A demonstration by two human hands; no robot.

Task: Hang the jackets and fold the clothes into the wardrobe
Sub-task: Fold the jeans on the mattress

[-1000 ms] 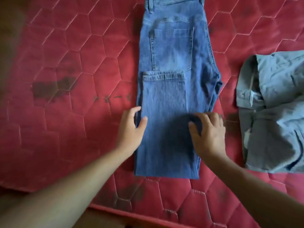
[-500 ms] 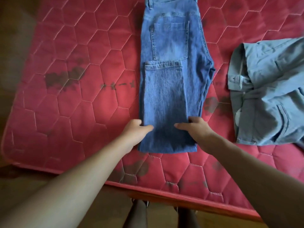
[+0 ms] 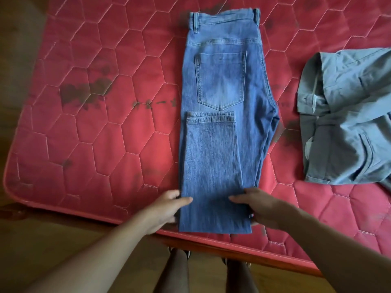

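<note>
"Where were the jeans (image 3: 222, 81)?"

"Folded lengthwise on the mattress (image 3: 105, 144), fold end at its near edge."

"The hands?"

"The left hand (image 3: 163, 210) pinched the left edge, thumb on top; the right hand (image 3: 262, 206) pinched the right edge."

"Room?"

"Bare mattress to the left; a grey garment (image 3: 347, 134) well apart, at the right edge."

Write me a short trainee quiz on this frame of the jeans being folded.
1. True or false: both the left hand and the right hand grip the blue jeans near their folded end.
2. The jeans lie on: A) a wooden table, B) a red quilted mattress, C) a wardrobe shelf.
3. Fill in: the grey-blue garment lies to the person's ____ of the jeans.
Key: 1 true; 2 B; 3 right.
</note>
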